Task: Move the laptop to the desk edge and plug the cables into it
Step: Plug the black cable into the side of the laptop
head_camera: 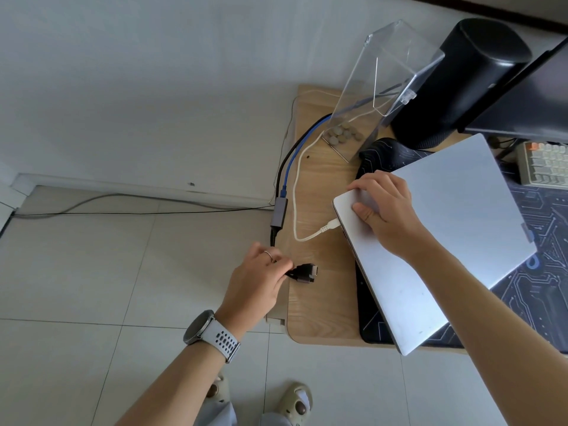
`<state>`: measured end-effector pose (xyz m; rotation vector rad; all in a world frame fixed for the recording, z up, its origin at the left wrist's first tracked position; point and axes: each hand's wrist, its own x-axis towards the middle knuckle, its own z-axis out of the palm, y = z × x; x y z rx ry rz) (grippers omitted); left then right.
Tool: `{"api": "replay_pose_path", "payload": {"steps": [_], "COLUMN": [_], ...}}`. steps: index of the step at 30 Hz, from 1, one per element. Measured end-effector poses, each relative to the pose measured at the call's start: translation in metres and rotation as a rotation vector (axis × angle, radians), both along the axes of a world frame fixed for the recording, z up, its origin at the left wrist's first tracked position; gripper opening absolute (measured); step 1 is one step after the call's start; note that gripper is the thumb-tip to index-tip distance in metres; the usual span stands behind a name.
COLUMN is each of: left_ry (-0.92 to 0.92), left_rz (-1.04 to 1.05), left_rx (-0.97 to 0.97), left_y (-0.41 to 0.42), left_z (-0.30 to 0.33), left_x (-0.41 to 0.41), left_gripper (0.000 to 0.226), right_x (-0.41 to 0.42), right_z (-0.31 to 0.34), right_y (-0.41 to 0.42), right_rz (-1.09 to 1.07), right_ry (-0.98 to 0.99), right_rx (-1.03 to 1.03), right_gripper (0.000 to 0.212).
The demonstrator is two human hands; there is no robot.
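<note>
Closed silver laptop (445, 241) lies angled near the tabletop's (319, 305) left edge, partly on a dark desk mat (528, 290), front corner overhanging the front edge. Right hand (384, 207) flat on the lid's left corner, palm down, not gripping. White cable (296, 210) plugged into the laptop's left side. Left hand (258, 287) at the left edge, pinching black cable plugs (304, 273). Grey adapter (279, 212) hangs off the left edge.

I had just one view, a wide-angle head camera looking steeply down and forward from standing height. It faced the desk's (319, 302) left corner, close enough that both forearms entered from the bottom edge. Floor tiles (92, 272) filled the left half, bending with lens distortion.
</note>
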<state>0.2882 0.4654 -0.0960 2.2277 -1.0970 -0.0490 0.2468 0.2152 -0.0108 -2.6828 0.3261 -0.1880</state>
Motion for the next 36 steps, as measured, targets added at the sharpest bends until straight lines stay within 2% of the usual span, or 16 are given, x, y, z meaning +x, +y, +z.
{"api": "replay_pose_path", "payload": {"steps": [8,20,27,30,36], "left_ry": [-0.141,-0.067,-0.178,-0.131,0.129], "left_rz": [-0.075,-0.130,-0.071,-0.027,0.050], "left_rx": [0.029,0.026,0.102,0.052,-0.081], "left_y": [0.003,-0.004,-0.007,-0.009,-0.016], "left_z": [0.004,0.011,0.024,0.030,0.030], "left_x": [-0.005,-0.015,-0.013,-0.014,-0.016], "left_gripper": [0.017,0.011,0.027,0.026,0.031], "right_x": [0.000,0.000,0.000,0.000,0.000], "right_z": [0.001,0.005,0.004,0.004,0.001], "right_y": [0.000,0.000,0.000,-0.001,-0.003], "right_rz": [0.012,0.015,0.010,0.009,0.010], "right_ry": [-0.009,-0.005,-0.006,-0.004,-0.007], "right_rx": [-0.003,-0.004,-0.003,-0.006,-0.009], "right_gripper": [0.036,0.036,0.036,0.036,0.031]}}
